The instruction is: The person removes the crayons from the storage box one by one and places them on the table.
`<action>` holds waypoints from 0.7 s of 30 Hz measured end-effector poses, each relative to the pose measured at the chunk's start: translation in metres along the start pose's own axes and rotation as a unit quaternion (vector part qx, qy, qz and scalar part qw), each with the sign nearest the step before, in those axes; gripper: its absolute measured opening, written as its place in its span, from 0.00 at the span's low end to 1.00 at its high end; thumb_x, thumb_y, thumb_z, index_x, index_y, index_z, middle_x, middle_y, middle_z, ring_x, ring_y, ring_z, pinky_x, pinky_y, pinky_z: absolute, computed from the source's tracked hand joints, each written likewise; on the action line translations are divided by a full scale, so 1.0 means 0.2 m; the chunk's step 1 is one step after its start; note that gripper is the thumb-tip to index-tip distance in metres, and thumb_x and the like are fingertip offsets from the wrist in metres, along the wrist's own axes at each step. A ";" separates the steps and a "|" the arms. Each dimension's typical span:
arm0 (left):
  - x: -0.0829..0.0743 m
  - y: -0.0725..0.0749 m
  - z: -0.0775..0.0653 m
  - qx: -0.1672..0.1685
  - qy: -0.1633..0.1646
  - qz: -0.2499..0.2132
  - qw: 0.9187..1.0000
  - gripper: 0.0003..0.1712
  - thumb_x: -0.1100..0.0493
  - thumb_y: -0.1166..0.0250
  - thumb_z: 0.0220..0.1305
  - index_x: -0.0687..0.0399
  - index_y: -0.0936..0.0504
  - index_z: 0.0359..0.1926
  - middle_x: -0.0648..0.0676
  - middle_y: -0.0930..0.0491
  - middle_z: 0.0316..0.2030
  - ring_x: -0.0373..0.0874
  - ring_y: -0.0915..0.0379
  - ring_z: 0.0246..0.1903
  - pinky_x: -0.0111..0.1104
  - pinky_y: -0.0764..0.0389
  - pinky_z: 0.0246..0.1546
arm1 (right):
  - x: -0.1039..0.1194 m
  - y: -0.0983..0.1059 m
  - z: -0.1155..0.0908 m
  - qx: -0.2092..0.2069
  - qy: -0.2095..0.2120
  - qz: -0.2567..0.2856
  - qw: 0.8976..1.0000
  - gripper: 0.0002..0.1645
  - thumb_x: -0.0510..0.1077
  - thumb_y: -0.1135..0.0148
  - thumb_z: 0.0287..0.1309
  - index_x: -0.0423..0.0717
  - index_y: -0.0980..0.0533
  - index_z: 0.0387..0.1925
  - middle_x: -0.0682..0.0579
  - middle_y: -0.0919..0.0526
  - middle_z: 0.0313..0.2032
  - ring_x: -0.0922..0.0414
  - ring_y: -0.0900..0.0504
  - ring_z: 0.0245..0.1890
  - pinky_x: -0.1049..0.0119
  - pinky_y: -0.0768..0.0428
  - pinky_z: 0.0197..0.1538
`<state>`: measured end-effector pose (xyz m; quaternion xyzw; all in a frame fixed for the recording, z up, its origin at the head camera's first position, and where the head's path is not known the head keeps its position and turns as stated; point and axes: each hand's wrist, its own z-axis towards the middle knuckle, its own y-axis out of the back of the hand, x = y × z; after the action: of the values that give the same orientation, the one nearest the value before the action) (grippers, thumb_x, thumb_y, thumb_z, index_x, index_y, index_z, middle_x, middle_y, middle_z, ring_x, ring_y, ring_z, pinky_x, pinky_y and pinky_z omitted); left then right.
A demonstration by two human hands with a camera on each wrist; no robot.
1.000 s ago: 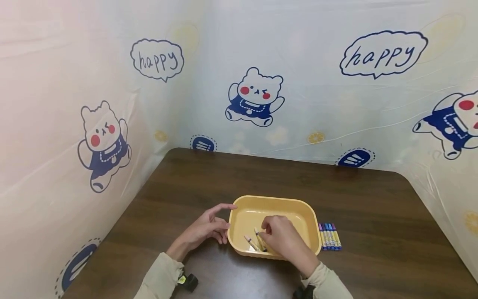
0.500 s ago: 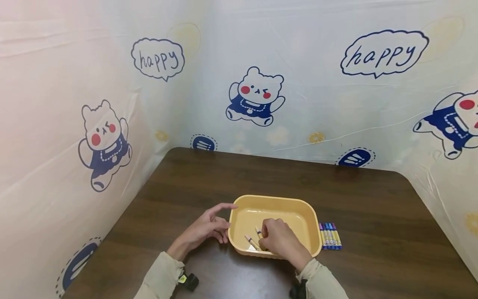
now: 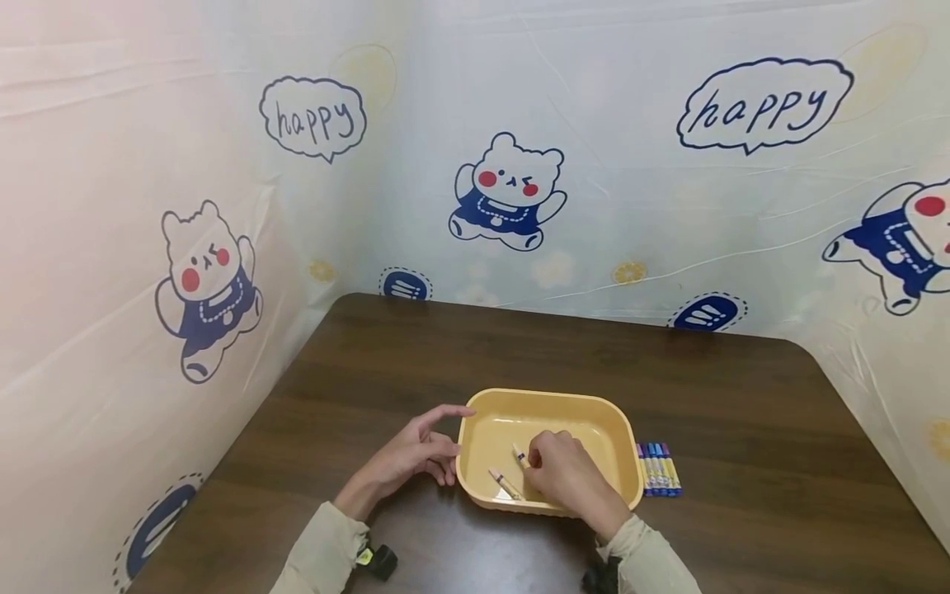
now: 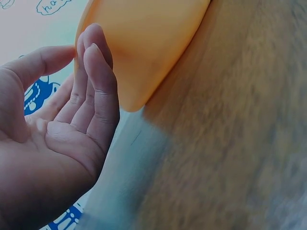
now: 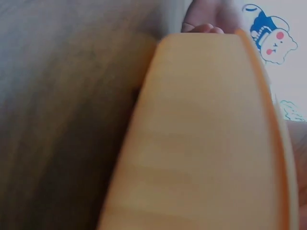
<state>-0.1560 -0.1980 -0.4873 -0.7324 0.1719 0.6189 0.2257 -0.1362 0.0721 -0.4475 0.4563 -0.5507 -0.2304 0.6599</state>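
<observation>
My left hand (image 3: 411, 452) rests against the left end of a yellow plastic basin (image 3: 549, 402), its fingers loosely bent and one fingertip over the rim. In the left wrist view, that hand (image 4: 72, 120) lies with its fingers along the basin's outer wall (image 4: 148, 48). Inside the basin, my right hand (image 3: 567, 472) has curled fingers and pinches a pale-tipped crayon (image 3: 519, 453), whose lower part the hand hides. A second crayon (image 3: 505, 483) lies slanted on the basin floor to its left. In the right wrist view, the basin's side (image 5: 201, 134) hides most of the right hand.
Several crayons (image 3: 659, 470) with purple and blue tips lie side by side on the brown wooden table (image 3: 416, 355), close against the basin's right end. A printed curtain (image 3: 631, 223) surrounds the table at the back and sides.
The right hand dips, then rises slightly, and the crayon at its fingertips shifts up and right, away from the other one. The basin slides slightly right; the left hand stays at its rim.
</observation>
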 end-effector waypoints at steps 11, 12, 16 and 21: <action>0.02 0.00 0.01 0.007 -0.006 -0.009 1.000 0.33 0.65 0.40 0.70 0.50 0.38 0.72 0.57 0.15 0.28 0.46 0.19 0.23 0.34 0.17 0.25 | -0.02 0.16 -0.04 -0.081 -0.010 0.002 0.997 0.04 0.39 0.25 0.50 0.46 0.16 0.26 0.57 0.21 0.21 0.62 0.29 0.22 0.67 0.27 0.27; 0.02 0.00 0.00 0.007 -0.008 -0.010 1.000 0.33 0.65 0.40 0.69 0.50 0.38 0.72 0.57 0.15 0.28 0.46 0.19 0.23 0.34 0.17 0.25 | -0.03 0.17 -0.05 -0.085 -0.011 0.002 0.996 0.04 0.39 0.25 0.51 0.46 0.16 0.26 0.58 0.21 0.21 0.62 0.29 0.22 0.67 0.27 0.27; 0.02 0.01 0.00 0.016 -0.013 -0.016 1.000 0.33 0.65 0.40 0.69 0.51 0.39 0.73 0.57 0.15 0.28 0.46 0.19 0.23 0.35 0.16 0.26 | -0.07 0.23 -0.08 -0.112 -0.006 0.005 0.994 0.05 0.38 0.26 0.50 0.47 0.17 0.24 0.59 0.21 0.20 0.63 0.28 0.22 0.67 0.26 0.28; 0.02 0.01 0.00 0.018 -0.014 -0.015 1.000 0.34 0.65 0.39 0.69 0.52 0.39 0.73 0.57 0.15 0.28 0.46 0.18 0.24 0.35 0.16 0.26 | -0.16 0.32 -0.15 -0.144 -0.009 0.002 0.990 0.05 0.36 0.28 0.50 0.47 0.17 0.25 0.59 0.19 0.20 0.63 0.25 0.22 0.65 0.24 0.28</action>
<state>-0.1558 -0.1990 -0.4916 -0.7221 0.1687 0.6226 0.2501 -0.1304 0.1384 -0.4077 0.3532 -0.5189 -0.3099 0.7141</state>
